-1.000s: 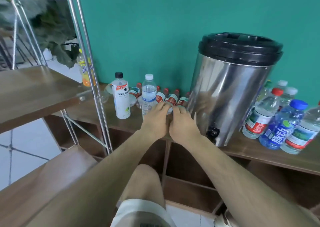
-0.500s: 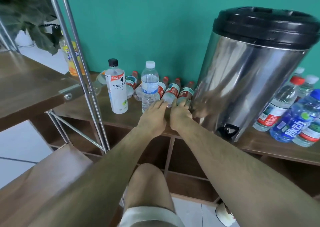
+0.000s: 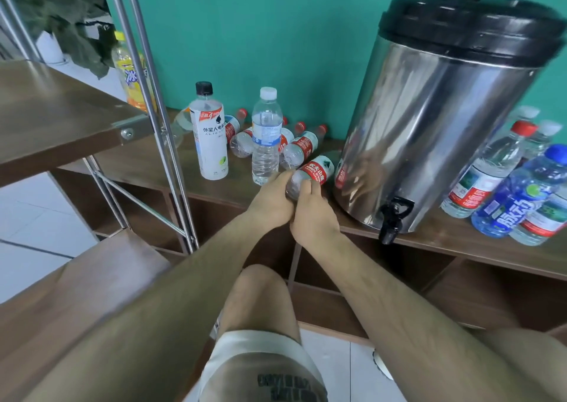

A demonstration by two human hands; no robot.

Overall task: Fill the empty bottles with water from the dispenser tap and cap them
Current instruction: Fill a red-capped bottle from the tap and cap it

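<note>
The head view shows the left hand (image 3: pixel 270 202) and right hand (image 3: pixel 313 217) side by side at the front of the brown wooden shelf (image 3: pixel 445 242). The fingers of both curl round a clear plastic bottle with a red label (image 3: pixel 316 170). It is tilted on its side, just left of the shiny steel water dispenser with a black lid (image 3: pixel 429 119) and near its black tap (image 3: pixel 392 217).
</note>
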